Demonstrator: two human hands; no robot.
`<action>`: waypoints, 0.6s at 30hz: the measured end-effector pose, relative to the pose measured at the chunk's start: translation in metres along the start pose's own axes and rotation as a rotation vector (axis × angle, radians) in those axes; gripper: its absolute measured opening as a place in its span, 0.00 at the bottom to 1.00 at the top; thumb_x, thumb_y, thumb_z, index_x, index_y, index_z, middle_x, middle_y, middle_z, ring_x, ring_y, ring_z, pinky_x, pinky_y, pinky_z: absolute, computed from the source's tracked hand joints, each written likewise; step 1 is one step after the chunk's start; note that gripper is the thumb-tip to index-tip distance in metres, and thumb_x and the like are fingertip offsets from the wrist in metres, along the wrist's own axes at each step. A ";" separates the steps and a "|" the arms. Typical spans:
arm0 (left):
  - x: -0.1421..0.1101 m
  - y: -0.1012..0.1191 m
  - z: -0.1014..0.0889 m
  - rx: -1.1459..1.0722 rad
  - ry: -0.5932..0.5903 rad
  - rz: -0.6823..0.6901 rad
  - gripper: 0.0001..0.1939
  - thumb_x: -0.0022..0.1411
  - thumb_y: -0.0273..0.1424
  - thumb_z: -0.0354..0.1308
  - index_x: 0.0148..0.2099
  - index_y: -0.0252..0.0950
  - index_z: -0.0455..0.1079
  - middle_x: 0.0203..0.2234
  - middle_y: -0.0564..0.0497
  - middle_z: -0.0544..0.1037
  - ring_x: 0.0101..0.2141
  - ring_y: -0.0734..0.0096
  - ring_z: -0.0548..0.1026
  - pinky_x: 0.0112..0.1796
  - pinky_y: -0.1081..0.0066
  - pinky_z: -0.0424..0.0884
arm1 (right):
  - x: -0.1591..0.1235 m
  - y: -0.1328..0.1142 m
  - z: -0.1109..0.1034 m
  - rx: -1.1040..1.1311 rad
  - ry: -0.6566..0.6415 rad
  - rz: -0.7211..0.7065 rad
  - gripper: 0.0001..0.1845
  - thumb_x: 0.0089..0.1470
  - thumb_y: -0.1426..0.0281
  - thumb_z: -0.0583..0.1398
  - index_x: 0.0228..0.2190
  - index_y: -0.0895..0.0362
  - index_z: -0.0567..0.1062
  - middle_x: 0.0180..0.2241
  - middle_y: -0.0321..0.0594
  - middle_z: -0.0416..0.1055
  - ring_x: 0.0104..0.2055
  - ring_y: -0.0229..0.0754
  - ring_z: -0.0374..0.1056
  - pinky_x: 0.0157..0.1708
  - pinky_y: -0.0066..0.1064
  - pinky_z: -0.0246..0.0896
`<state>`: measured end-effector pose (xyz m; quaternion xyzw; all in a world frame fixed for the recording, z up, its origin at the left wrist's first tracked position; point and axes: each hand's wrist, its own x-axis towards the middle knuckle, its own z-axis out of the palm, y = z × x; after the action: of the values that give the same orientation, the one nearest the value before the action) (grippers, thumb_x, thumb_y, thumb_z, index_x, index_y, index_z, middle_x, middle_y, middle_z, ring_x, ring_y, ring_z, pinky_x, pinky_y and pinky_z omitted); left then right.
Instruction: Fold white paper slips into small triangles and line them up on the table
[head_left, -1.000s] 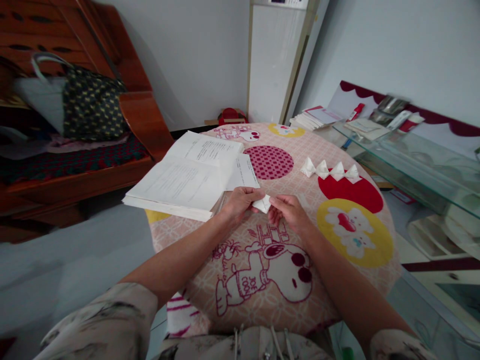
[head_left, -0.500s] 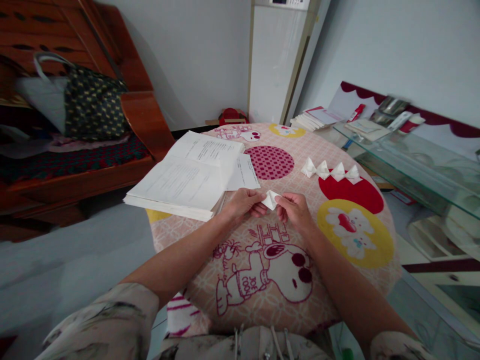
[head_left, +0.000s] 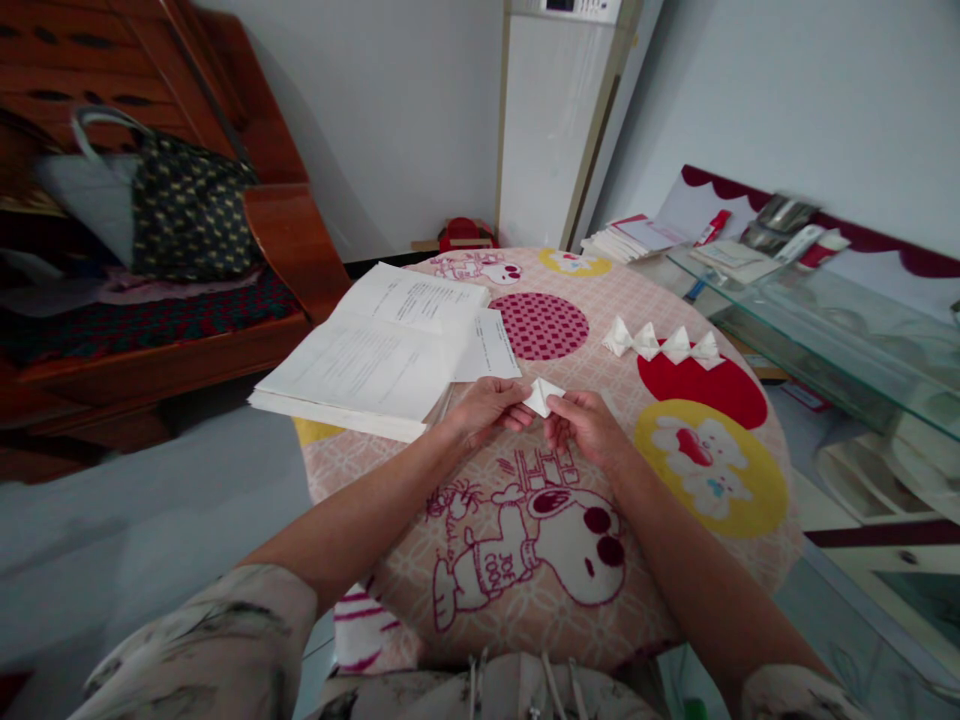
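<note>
A small piece of folded white paper point(head_left: 543, 397) is held above the near middle of the round table. My left hand point(head_left: 491, 408) pinches its left edge between thumb and fingers. On the other side, the thumb and fingers of my right hand point(head_left: 587, 424) are closed on its lower right part. Several folded white paper shapes point(head_left: 676, 345) stand in a row at the table's right, partly over a red circle of the cloth.
A patterned cloth point(head_left: 525, 560) covers the round table. An open stack of printed paper point(head_left: 360, 360) lies at the left. Beyond the right edge stands a glass shelf point(head_left: 832, 320) with cups and boxes. A wooden bench point(head_left: 277, 240) holding a dotted bag point(head_left: 191, 205) is at far left.
My right thumb and fingers have shifted slightly down and left along the folded paper, so more of its right corner shows. My left hand keeps its hold.
</note>
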<state>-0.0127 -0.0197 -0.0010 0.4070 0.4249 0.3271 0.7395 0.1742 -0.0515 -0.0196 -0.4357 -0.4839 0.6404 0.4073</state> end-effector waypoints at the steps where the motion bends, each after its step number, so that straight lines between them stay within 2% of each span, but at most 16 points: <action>1: 0.000 0.000 0.000 -0.005 -0.001 -0.002 0.13 0.69 0.26 0.58 0.31 0.28 0.74 0.20 0.48 0.78 0.18 0.79 0.73 0.23 0.79 0.68 | 0.000 0.000 0.000 0.004 -0.004 0.001 0.23 0.51 0.51 0.66 0.24 0.58 0.75 0.18 0.38 0.74 0.16 0.36 0.68 0.12 0.23 0.60; 7: 0.002 -0.002 -0.002 -0.022 -0.010 -0.005 0.09 0.67 0.28 0.62 0.34 0.27 0.76 0.20 0.48 0.79 0.19 0.80 0.74 0.23 0.81 0.69 | -0.003 -0.003 0.003 0.017 -0.041 0.047 0.23 0.50 0.50 0.66 0.24 0.58 0.75 0.18 0.38 0.75 0.16 0.36 0.69 0.13 0.24 0.62; 13: 0.001 -0.002 0.000 -0.026 -0.022 -0.001 0.08 0.68 0.26 0.60 0.38 0.26 0.77 0.22 0.46 0.80 0.19 0.80 0.75 0.22 0.82 0.69 | -0.005 -0.006 0.006 -0.008 0.028 0.042 0.23 0.45 0.50 0.67 0.21 0.57 0.73 0.15 0.36 0.72 0.13 0.35 0.65 0.10 0.23 0.58; 18: 0.000 -0.002 0.001 -0.034 -0.003 0.006 0.10 0.69 0.25 0.58 0.34 0.26 0.75 0.22 0.46 0.80 0.20 0.79 0.75 0.24 0.81 0.71 | -0.006 -0.008 0.006 -0.110 0.071 0.009 0.21 0.47 0.52 0.66 0.19 0.57 0.72 0.13 0.36 0.70 0.11 0.35 0.62 0.10 0.24 0.56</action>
<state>-0.0115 -0.0210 -0.0029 0.3963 0.4168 0.3359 0.7459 0.1706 -0.0571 -0.0098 -0.4820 -0.5016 0.5988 0.3968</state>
